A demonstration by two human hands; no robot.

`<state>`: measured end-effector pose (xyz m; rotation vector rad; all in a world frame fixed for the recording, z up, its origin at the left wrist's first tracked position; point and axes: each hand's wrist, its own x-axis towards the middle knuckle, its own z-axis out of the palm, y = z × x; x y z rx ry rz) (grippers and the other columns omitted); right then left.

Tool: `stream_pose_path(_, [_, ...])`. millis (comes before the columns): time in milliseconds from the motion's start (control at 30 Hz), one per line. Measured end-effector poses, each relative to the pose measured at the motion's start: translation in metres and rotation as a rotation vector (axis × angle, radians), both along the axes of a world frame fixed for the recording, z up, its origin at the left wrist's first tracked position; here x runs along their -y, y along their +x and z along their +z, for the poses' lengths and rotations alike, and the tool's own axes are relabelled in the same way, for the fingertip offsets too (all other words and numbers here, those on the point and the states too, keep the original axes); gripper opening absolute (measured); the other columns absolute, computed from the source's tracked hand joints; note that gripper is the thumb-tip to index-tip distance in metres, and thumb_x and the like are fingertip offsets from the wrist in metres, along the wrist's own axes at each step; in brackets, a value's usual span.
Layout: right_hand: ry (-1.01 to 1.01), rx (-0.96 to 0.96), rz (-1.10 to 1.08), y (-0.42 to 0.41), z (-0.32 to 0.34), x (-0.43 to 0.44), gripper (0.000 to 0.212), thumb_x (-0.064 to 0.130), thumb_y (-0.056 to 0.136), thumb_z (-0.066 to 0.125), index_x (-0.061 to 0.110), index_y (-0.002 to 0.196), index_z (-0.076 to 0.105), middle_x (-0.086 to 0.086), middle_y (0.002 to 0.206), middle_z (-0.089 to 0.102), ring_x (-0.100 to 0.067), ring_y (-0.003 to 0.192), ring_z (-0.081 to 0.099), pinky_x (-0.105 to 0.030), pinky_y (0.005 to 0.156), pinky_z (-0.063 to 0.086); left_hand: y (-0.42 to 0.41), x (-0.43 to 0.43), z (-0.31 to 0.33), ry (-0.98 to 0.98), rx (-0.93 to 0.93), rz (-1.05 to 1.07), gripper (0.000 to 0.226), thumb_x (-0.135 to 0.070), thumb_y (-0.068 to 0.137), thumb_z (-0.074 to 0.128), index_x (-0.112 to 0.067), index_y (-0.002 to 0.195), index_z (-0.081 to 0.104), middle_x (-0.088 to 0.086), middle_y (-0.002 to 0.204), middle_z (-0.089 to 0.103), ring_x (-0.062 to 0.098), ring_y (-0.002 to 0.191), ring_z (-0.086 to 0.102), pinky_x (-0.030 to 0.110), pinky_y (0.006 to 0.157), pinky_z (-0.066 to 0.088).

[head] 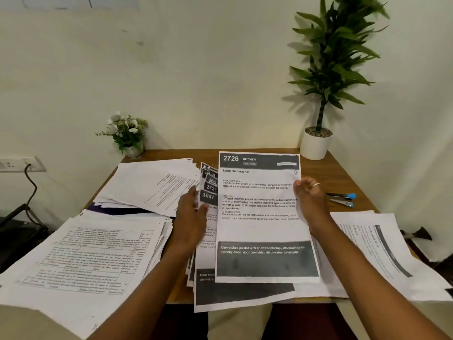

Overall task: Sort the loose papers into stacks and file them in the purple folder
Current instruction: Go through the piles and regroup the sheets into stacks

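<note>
Sheet (pixel 259 224) headed 2726, long axis running away from the body, pinched at its right edge by curled fingers of the right hand (pixel 310 200). Left hand (pixel 190 214) nearer the purple folder (pixel 110 210), gripping fanned sheets (pixel 209 190); folder leftward, under a paper pile (pixel 152 185).

The left grip (pixel 191 213) and right grip (pixel 310 195) curl, pinching.
</note>
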<state>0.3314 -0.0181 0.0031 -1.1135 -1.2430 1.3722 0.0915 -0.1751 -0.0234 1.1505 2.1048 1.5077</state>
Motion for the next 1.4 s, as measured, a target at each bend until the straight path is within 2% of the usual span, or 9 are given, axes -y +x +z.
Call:
stream_pose_path(67, [-0.024, -0.032, 0.013, 0.000, 0.006, 0.003, 0.008, 0.027, 0.101, 0.061, 0.021, 0.107, 0.058, -0.002, 0.106, 0.074, -0.021, 0.098, 0.073, -0.035, 0.078, 0.059, 0.007, 0.007, 0.020, 0.034, 0.032, 0.035, 0.045, -0.040, 0.101, 0.058, -0.028, 0.143, 0.048, -0.007, 0.144, 0.052, 0.014, 0.128, 0.053, 0.032, 0.099, 0.046])
stream_pose_path(200, [-0.019, -0.046, 0.065, -0.017, 0.009, 0.032, 0.007, 0.022, 0.103, 0.058, 0.016, 0.106, 0.056, 0.000, 0.100, 0.074, -0.018, 0.092, 0.073, -0.028, 0.070, 0.059, 0.004, 0.022, 0.046, 0.076, 0.724, -0.284, 0.062, -0.067, 0.087, 0.048, -0.027, 0.132, 0.061, 0.000, 0.121, 0.074, 0.028, 0.106, 0.073, 0.045, 0.087, 0.058])
stream_pose_path(333, [-0.057, 0.075, 0.162, -0.044, -0.006, 0.067, 0.010, 0.024, 0.104, 0.055, 0.026, 0.114, 0.056, -0.001, 0.108, 0.073, -0.018, 0.092, 0.073, -0.032, 0.071, 0.061, -0.009, 0.027, 0.045, -0.155, 0.374, -0.179, 0.034, -0.044, 0.093, 0.068, -0.026, 0.121, 0.063, -0.002, 0.113, 0.075, 0.022, 0.094, 0.076, 0.040, 0.079, 0.062])
stream_pose_path(433, [0.019, 0.335, 0.227, -0.053, -0.022, 0.074, 0.011, 0.022, 0.105, 0.053, 0.028, 0.113, 0.058, 0.004, 0.111, 0.071, -0.012, 0.089, 0.071, -0.025, 0.067, 0.057, -0.027, 0.030, 0.030, -0.262, 0.188, -0.051, 0.007, -0.023, 0.100, 0.061, -0.025, 0.106, 0.065, -0.001, 0.101, 0.073, 0.020, 0.089, 0.072, 0.037, 0.077, 0.059])
stream_pose_path(600, [0.308, 0.855, 0.080, -0.043, -0.054, 0.063, 0.013, 0.024, 0.095, 0.066, 0.023, 0.108, 0.067, 0.001, 0.125, 0.062, -0.019, 0.115, 0.058, -0.034, 0.093, 0.052, -0.044, 0.042, -0.002, -0.443, 0.079, 0.009, 0.020, -0.005, 0.098, 0.052, -0.008, 0.080, 0.059, 0.007, 0.061, 0.064, 0.018, 0.048, 0.056, 0.029, 0.052, 0.048])
stream_pose_path(700, [0.323, 1.009, 0.058, -0.042, -0.061, 0.062, 0.057, 0.045, 0.088, 0.075, 0.018, 0.135, 0.059, -0.004, 0.141, 0.052, -0.025, 0.127, 0.047, -0.041, 0.099, 0.048, -0.042, 0.038, -0.011, -0.458, 0.008, 0.038, 0.014, -0.005, 0.098, 0.053, -0.011, 0.088, 0.062, 0.008, 0.079, 0.068, 0.021, 0.067, 0.065, 0.026, 0.058, 0.047])
stream_pose_path(933, [0.207, 0.842, 0.058, -0.050, -0.058, 0.048, 0.074, 0.032, 0.079, 0.086, 0.017, 0.142, 0.052, -0.004, 0.132, 0.064, -0.028, 0.121, 0.060, -0.048, 0.096, 0.054, -0.044, 0.031, -0.017, -0.504, -0.044, 0.017, 0.018, -0.007, 0.095, 0.054, -0.021, 0.086, 0.058, 0.002, 0.086, 0.067, 0.023, 0.078, 0.066, 0.036, 0.073, 0.057])
stream_pose_path(1167, [0.110, 0.620, 0.028, -0.045, -0.045, 0.041, 0.023, 0.025, 0.085, 0.082, 0.013, 0.101, 0.072, 0.004, 0.091, 0.071, -0.009, 0.078, 0.064, -0.022, 0.065, 0.047, -0.042, 0.029, -0.019, -0.490, -0.060, 0.031, 0.009, -0.010, 0.099, 0.055, -0.020, 0.099, 0.057, 0.001, 0.092, 0.063, 0.022, 0.080, 0.064, 0.031, 0.066, 0.049])
stream_pose_path(1400, [-0.037, 0.368, 0.005, -0.032, -0.040, 0.028, 0.012, 0.023, 0.091, 0.076, 0.014, 0.097, 0.071, 0.000, 0.092, 0.074, -0.016, 0.086, 0.070, -0.026, 0.069, 0.050, -0.041, 0.030, -0.020, -0.473, -0.077, 0.036, 0.010, -0.010, 0.098, 0.052, -0.017, 0.094, 0.059, 0.000, 0.085, 0.063, 0.022, 0.078, 0.063, 0.039, 0.077, 0.055])
